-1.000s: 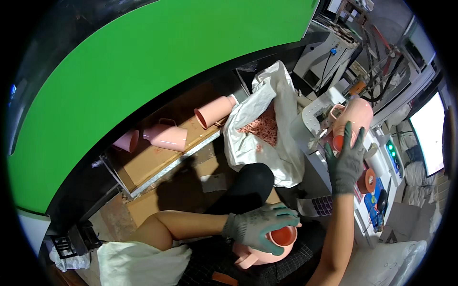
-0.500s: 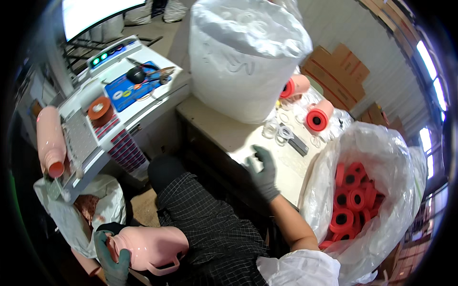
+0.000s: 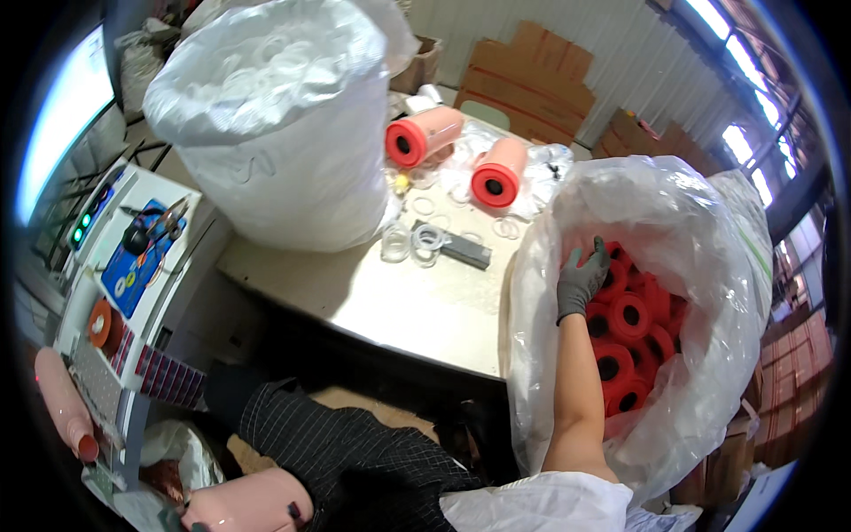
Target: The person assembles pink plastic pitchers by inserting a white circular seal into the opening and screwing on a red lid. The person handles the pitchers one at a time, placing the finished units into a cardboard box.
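Note:
A pink jug [image 3: 253, 502] lies on its side across my lap at the lower left. My left hand [image 3: 149, 509], gloved in grey-green, grips the jug's neck end; the lower edge of the picture cuts off most of it. My right hand [image 3: 582, 282], in a grey glove, reaches into a large clear plastic bag [image 3: 541, 355]. Its thumb and fingers are apart, with nothing visible between them. Beside it, several red round lids [image 3: 630, 316] with dark centres are heaped in the bag; the hand is against the heap's left side.
On the white table [image 3: 399, 315] lie clear rings [image 3: 427, 241], a dark grey bar [image 3: 461, 249] and two pink bottles with red ends [image 3: 495, 182]. A tall white sack [image 3: 275, 177] of rings stands behind. A white workstation [image 3: 182, 208] with tools is at left.
My right hand has moved from above the table rightward into the bag of red lids. The view has swung right, so the jug and my left hand sit lower and closer to the edge.

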Motion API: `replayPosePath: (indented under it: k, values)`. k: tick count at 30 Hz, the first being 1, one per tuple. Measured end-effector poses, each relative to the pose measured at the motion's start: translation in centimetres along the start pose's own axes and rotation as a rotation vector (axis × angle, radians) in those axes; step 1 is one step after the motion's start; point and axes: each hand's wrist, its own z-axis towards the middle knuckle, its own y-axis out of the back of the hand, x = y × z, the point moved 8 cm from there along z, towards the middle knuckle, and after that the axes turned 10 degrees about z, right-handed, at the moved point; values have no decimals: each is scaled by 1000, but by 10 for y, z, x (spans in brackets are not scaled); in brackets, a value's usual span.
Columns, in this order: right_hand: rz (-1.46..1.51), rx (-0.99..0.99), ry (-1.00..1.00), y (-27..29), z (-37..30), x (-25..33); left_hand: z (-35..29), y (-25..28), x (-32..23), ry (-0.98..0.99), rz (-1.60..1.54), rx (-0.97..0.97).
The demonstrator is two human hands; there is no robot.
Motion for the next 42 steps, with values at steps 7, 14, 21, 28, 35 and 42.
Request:
replayPosePath:
  k: [7, 14, 21, 28, 35, 42]
  values:
    - [130, 231, -230, -29, -36, -48, -7, -15, 54, 539, -353, -448]
    - [1177, 673, -495, 4, -100, 231, 1, -136, 32, 458, -924, -304]
    - [1737, 1069, 276, 94, -191, 480, -35, -190, 26, 523, -2043, -261]
    - [1818, 1092, 525, 114, -213, 475, -46, -182, 21, 816, -1460, -163]
    - [1691, 1117, 272, 122, -217, 464, -19, -105, 3, 538, -560, -358]
    - [1575, 1299, -604, 71, -252, 431, 21, -19, -55, 583, -525, -625]
